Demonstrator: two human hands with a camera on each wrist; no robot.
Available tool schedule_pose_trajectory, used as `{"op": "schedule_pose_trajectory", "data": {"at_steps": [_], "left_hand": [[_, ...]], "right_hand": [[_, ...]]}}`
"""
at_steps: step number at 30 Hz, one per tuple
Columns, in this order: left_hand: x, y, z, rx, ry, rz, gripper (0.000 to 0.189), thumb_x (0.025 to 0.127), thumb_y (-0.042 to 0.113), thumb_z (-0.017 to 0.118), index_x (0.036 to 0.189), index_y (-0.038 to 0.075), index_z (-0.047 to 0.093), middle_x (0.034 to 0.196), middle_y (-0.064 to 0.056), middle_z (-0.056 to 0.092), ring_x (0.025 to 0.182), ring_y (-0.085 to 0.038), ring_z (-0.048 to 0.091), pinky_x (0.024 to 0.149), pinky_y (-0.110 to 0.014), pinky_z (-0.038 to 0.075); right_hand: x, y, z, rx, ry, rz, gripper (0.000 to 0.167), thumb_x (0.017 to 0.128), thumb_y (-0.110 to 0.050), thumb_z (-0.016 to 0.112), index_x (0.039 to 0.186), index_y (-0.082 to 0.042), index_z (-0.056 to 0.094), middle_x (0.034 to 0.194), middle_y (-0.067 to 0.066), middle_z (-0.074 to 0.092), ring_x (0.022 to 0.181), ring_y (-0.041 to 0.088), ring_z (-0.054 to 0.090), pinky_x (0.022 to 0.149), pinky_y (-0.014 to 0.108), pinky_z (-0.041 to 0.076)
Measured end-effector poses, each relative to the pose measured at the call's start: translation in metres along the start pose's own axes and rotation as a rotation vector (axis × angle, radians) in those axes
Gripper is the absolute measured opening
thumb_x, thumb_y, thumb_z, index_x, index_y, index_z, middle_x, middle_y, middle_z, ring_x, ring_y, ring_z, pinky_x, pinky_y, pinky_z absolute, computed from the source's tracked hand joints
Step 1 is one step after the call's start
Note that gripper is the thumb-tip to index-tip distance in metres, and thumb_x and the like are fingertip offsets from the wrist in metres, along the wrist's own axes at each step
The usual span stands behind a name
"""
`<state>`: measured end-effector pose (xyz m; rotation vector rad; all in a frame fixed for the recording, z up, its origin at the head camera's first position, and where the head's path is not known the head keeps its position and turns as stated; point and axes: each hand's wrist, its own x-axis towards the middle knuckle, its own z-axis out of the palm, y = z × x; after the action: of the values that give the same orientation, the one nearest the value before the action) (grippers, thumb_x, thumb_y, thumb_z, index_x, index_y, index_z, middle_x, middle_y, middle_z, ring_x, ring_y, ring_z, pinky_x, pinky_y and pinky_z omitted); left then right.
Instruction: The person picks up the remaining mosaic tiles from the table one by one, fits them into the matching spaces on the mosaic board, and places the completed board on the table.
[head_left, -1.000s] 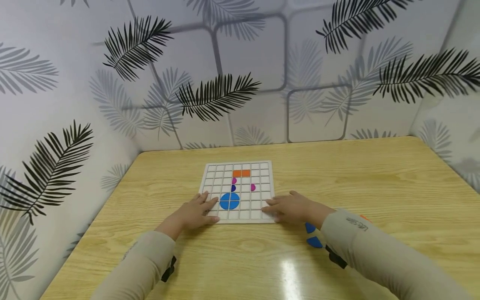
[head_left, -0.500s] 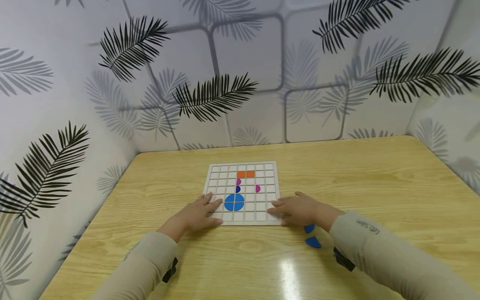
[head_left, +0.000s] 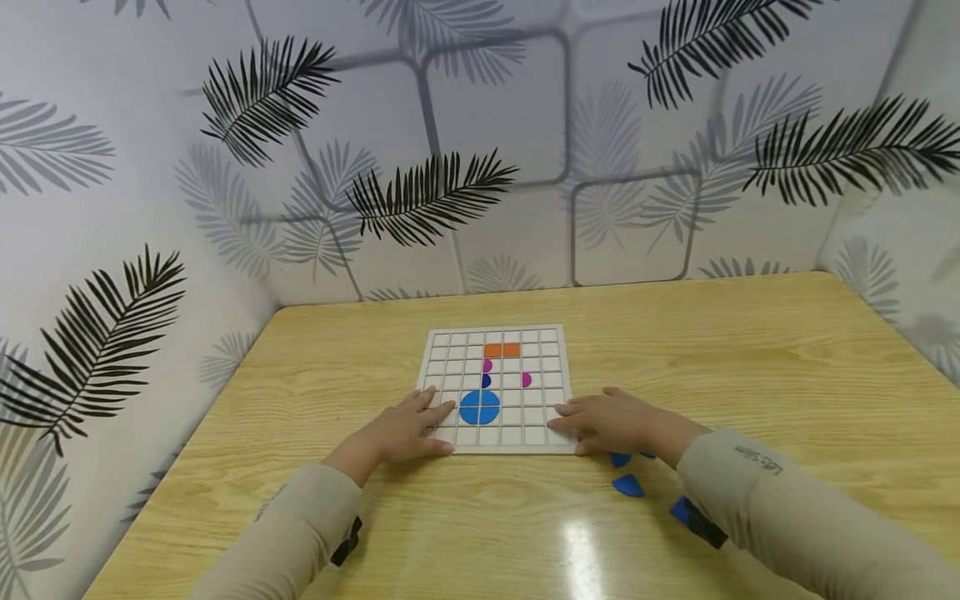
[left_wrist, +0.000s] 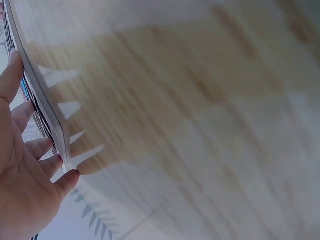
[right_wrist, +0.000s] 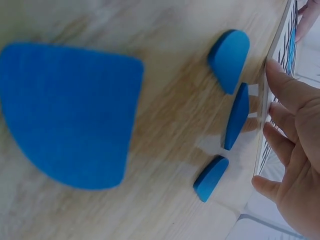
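Observation:
A white gridded board point(head_left: 512, 436) lies on the table between my hands. On it are two orange squares point(head_left: 493, 350), two magenta half circles point(head_left: 527, 380), a dark blue half circle point(head_left: 486, 381) and a blue disc point(head_left: 471, 399) made of quarter pieces. My left hand point(head_left: 405, 429) rests at the board's near left corner, fingers spread over the edge. At the near right corner lies my right hand point(head_left: 611, 421), fingertips reaching onto the squares. Both wrist views show extended fingers along the rim, the left hand point(left_wrist: 25, 165) and the right hand point(right_wrist: 300, 145) alike.
Loose blue pieces with one rounded side lie under and beside the right forearm, among them a quarter piece point(head_left: 628, 485) and a large close one point(right_wrist: 70, 115). The wooden table point(head_left: 735, 350) ends at a leaf-patterned wall point(head_left: 510, 225) behind and at the left.
The board has slid to the right across the table with both hands on its edges. More of the loose blue pieces shows beside the right forearm.

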<state>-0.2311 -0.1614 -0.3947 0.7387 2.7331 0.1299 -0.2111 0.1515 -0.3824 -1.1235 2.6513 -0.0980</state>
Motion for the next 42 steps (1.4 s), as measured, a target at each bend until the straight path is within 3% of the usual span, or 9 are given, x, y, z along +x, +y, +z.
{"op": "schedule_pose_trajectory", "data": {"at_steps": [6,15,22,32,42], "left_hand": [[0.000,-0.004,0.002,-0.011,0.015,0.003,0.069,0.079,0.053,0.049,0.136,0.019,0.030,0.141,-0.016,0.016,0.126,-0.036,0.012,0.097,-0.049,0.018],[-0.002,0.000,0.000,-0.015,0.035,0.023,0.068,0.080,0.050,0.050,0.136,0.018,0.030,0.140,-0.017,0.017,0.126,-0.037,0.012,0.098,-0.049,0.018],[-0.001,0.002,0.002,-0.018,0.028,0.012,0.068,0.080,0.051,0.050,0.136,0.019,0.029,0.141,-0.015,0.017,0.127,-0.035,0.012,0.098,-0.048,0.018],[-0.001,0.001,0.000,-0.056,0.010,-0.001,0.068,0.080,0.050,0.051,0.137,0.020,0.027,0.141,-0.015,0.014,0.127,-0.034,0.009,0.099,-0.047,0.015],[0.001,0.001,0.000,-0.050,0.008,0.004,0.069,0.079,0.051,0.051,0.136,0.019,0.028,0.141,-0.015,0.014,0.127,-0.034,0.009,0.099,-0.046,0.016]], "right_hand": [[0.004,-0.001,0.000,0.019,0.005,-0.008,0.046,0.084,-0.029,0.056,0.127,-0.018,0.045,0.131,0.008,0.039,0.120,0.027,0.033,0.091,0.056,0.025],[0.005,-0.001,-0.003,0.073,0.052,-0.014,0.045,0.080,-0.026,0.061,0.121,-0.009,0.052,0.126,0.013,0.044,0.115,0.029,0.039,0.092,0.042,0.032],[0.002,-0.001,-0.008,0.147,0.050,0.018,0.045,0.079,-0.028,0.061,0.120,-0.008,0.053,0.126,0.014,0.043,0.113,0.032,0.041,0.091,0.044,0.032],[-0.023,0.008,-0.014,0.287,0.143,0.054,0.045,0.080,-0.022,0.062,0.120,-0.005,0.051,0.126,0.016,0.043,0.113,0.033,0.041,0.090,0.045,0.033],[-0.051,0.020,-0.015,0.345,0.161,0.139,0.047,0.082,-0.029,0.058,0.122,-0.006,0.050,0.121,0.013,0.048,0.112,0.032,0.041,0.089,0.045,0.034]]}}
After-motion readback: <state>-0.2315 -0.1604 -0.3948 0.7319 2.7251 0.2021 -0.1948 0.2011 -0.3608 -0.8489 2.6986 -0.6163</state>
